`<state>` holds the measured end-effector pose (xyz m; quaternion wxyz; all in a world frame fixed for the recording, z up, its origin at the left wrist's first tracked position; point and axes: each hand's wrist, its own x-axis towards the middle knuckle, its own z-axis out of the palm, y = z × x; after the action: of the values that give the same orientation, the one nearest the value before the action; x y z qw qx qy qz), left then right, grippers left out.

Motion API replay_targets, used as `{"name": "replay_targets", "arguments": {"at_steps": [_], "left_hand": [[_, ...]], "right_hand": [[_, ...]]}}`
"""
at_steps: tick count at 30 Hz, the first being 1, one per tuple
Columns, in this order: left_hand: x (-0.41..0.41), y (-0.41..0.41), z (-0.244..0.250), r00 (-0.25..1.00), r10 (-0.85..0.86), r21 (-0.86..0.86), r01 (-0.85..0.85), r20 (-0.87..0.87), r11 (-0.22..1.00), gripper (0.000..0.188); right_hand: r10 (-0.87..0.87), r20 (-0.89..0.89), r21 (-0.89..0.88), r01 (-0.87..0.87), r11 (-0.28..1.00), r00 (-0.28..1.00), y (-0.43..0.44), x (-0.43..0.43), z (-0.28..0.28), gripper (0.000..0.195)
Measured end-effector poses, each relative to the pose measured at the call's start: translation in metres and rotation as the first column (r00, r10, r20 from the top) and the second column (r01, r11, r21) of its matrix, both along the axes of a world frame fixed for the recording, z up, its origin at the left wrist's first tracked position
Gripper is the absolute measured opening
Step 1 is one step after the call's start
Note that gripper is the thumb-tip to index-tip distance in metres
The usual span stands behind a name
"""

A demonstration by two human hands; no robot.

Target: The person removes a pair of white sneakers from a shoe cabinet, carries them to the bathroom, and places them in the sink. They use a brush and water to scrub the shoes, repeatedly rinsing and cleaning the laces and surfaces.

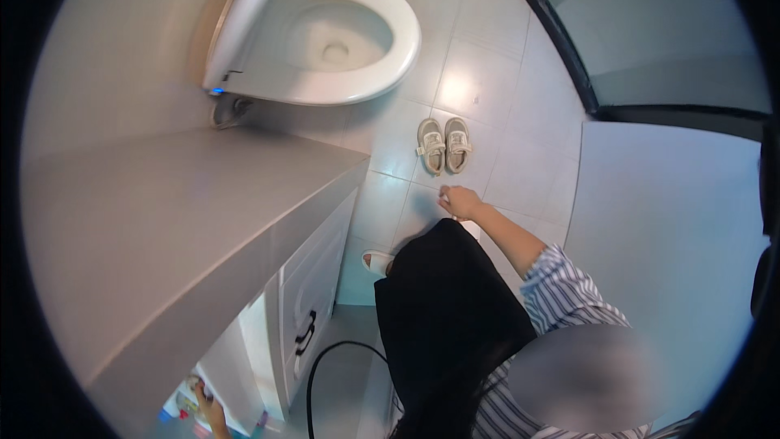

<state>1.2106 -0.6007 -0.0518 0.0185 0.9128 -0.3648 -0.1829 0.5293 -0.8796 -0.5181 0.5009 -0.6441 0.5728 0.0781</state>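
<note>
My right hand [461, 202] hangs over the tiled floor with its fingers loosely bent and a little apart; I see nothing in it. Just beyond it a pair of light-coloured shoes with straps [445, 146] stands side by side. My left hand [210, 408] is at the lower left, by the white cabinet [268, 329] under the counter. Its fingers are at small coloured items [186, 405], too small and blurred to name. Whether it grips one of them is unclear. Most of the left arm lies outside the picture.
A grey counter [201, 195] juts out on the left. Behind it stands a toilet [405, 42] with its lid raised. Black-framed glass panels [676, 30] stand at the far right. A black hose or cable [311, 378] loops near my legs. One foot wears a white slipper [379, 262].
</note>
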Motion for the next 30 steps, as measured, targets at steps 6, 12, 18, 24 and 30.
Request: {"name": "replay_targets", "arguments": {"at_steps": [6,12,18,24,30], "left_hand": [[-0.058,-0.064,0.036,0.962,-0.262,-0.106,0.269,0.071,0.957,0.050],[-0.066,-0.052,0.063,0.968,-0.164,-0.380,0.226,0.188,0.897,0.038],[-0.095,-0.041,0.089,0.981,-0.148,-0.503,0.192,0.127,0.843,0.036],[-0.107,-0.013,0.096,0.994,-0.104,-0.573,0.100,0.026,0.813,0.035],[-0.087,0.001,0.100,0.998,-0.046,-0.630,0.006,-0.048,0.776,0.033]], "right_hand": [[-0.056,0.151,-0.519,0.127,0.845,0.987,-0.032,-0.029,0.374,0.034],[0.467,0.591,-0.755,0.248,0.607,0.657,0.029,0.062,0.688,0.039],[0.824,0.509,-0.840,-0.067,0.539,0.249,0.033,0.141,0.793,0.023],[0.790,0.541,-0.782,-0.173,0.598,0.287,0.083,0.186,0.797,0.020],[0.788,0.547,-0.756,-0.239,0.610,0.283,0.105,0.222,0.820,0.020]]}}
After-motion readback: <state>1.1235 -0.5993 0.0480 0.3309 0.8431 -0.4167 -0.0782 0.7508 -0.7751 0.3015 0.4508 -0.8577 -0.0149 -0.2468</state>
